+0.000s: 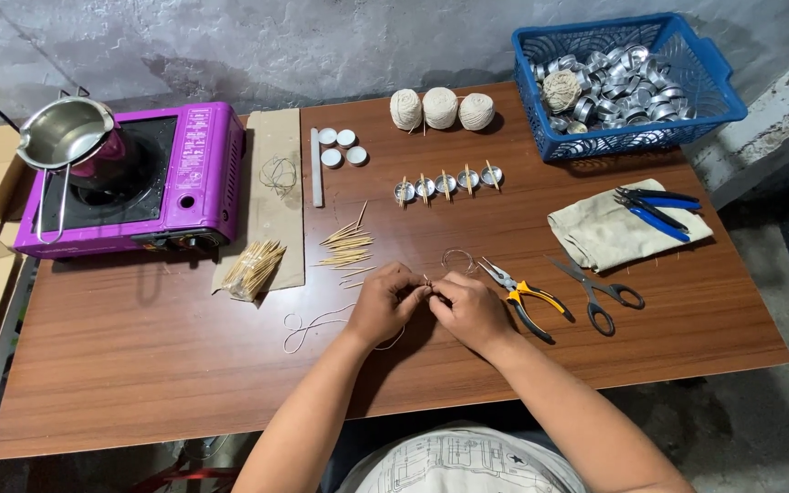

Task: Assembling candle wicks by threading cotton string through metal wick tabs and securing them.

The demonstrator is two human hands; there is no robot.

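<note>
At frame centre I see my left hand (pixel 383 304) and right hand (pixel 469 310) meet, fingers pinched on a thin wooden stick (pixel 427 282) (tiny, half hidden) above the brown wooden counter (pixel 139 365), yellow-handled pliers (pixel 526 298) just right.

Item pinched between left hand (pixel 383 301) and right hand (pixel 469 310) too small to identify; forearms cut off by bottom edge

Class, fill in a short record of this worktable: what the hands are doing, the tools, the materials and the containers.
Hands: left hand and right hand pinch a small stick between them
Tools: pliers, scissors, blue pliers on a cloth
Materials: sticks, string balls, loose string
Containers: blue basket of metal cups
Left side: purple stove, steel pot
</note>
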